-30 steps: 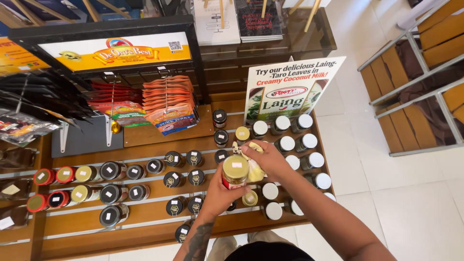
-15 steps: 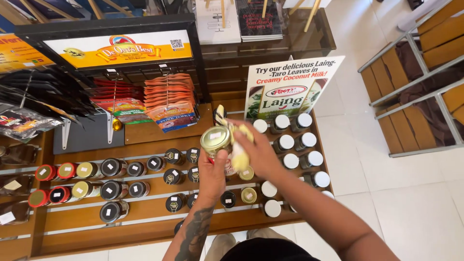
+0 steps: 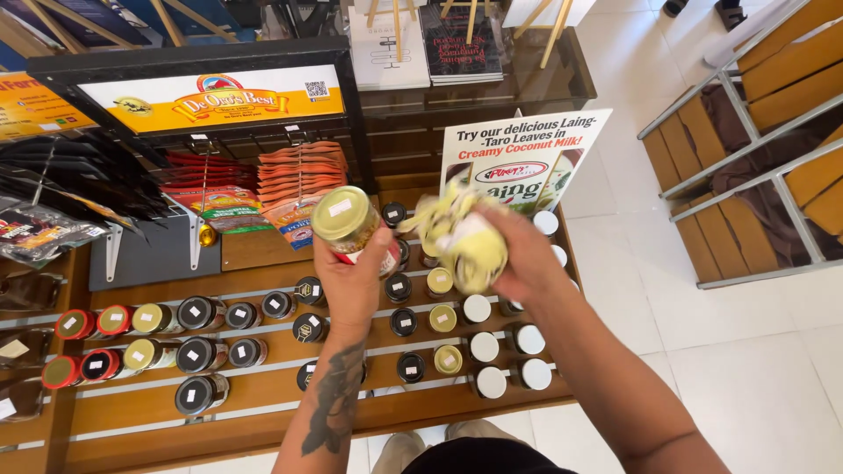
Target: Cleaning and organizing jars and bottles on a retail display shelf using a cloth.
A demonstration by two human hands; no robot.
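One gold-lidded jar (image 3: pixel 347 226) is gripped in left hand (image 3: pixel 356 285); right hand (image 3: pixel 518 254) clutches one yellow cloth (image 3: pixel 461 237).

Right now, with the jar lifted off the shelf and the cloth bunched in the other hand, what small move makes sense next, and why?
Probably bring the yellow cloth in the right hand onto the gold-lidded jar and wipe it. The left hand holds the jar up clear of the wooden shelf, and the cloth sits just beside it, apparently not touching.
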